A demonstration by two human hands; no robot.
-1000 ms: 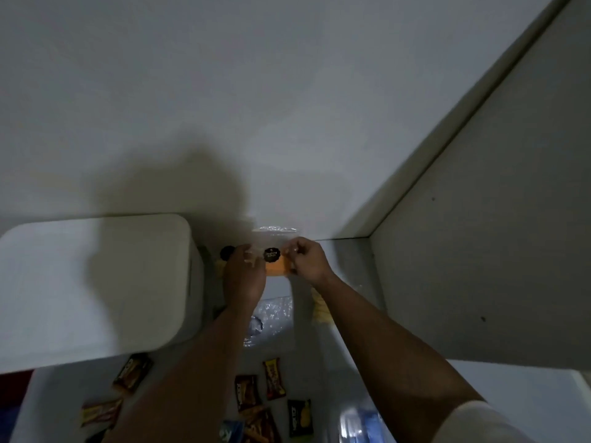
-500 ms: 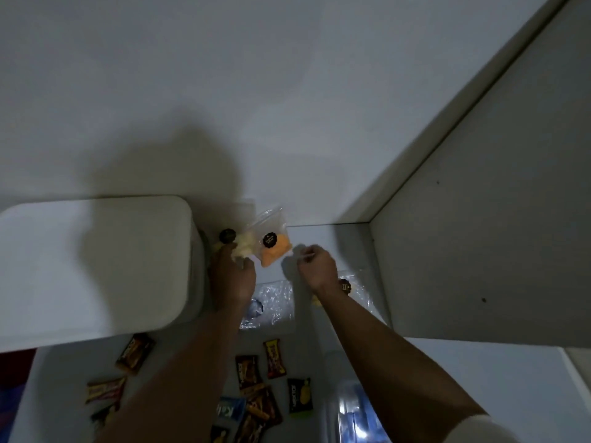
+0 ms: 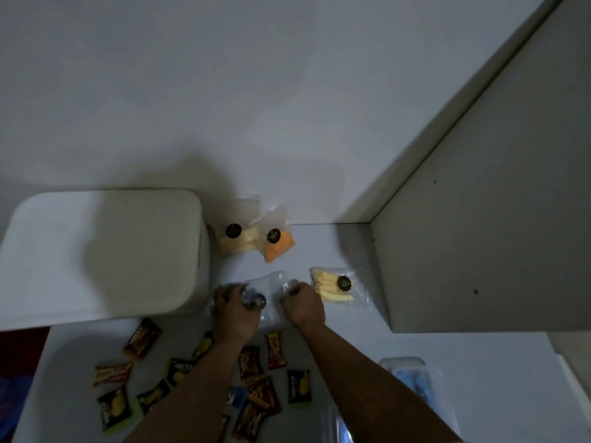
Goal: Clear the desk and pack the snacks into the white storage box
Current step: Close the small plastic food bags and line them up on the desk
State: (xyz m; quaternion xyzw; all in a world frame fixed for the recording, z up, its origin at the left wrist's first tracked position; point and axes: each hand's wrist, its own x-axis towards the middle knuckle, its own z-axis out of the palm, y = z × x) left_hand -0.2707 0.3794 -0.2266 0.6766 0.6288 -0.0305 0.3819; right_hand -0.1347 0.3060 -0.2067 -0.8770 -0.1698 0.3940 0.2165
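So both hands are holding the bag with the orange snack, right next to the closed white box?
Not quite. In the head view the left hand and right hand hold a clear bag nearer the person. The orange snack bag lies untouched farther back, against the wall. The white box is closed, as you said.

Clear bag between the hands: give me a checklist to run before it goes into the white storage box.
1. Both hands on the clear bag: left hand and right hand pinch its edges. Ok.
2. White storage box open: lid is on. Not ok.
3. Bag sealed: cannot tell.
4. Route to the box clear: box sits just left of the bag, nothing between. Ok.
5. Other snacks undisturbed: orange snack bag leans at the wall, yellow stick bag lies flat beside the right hand. Ok.
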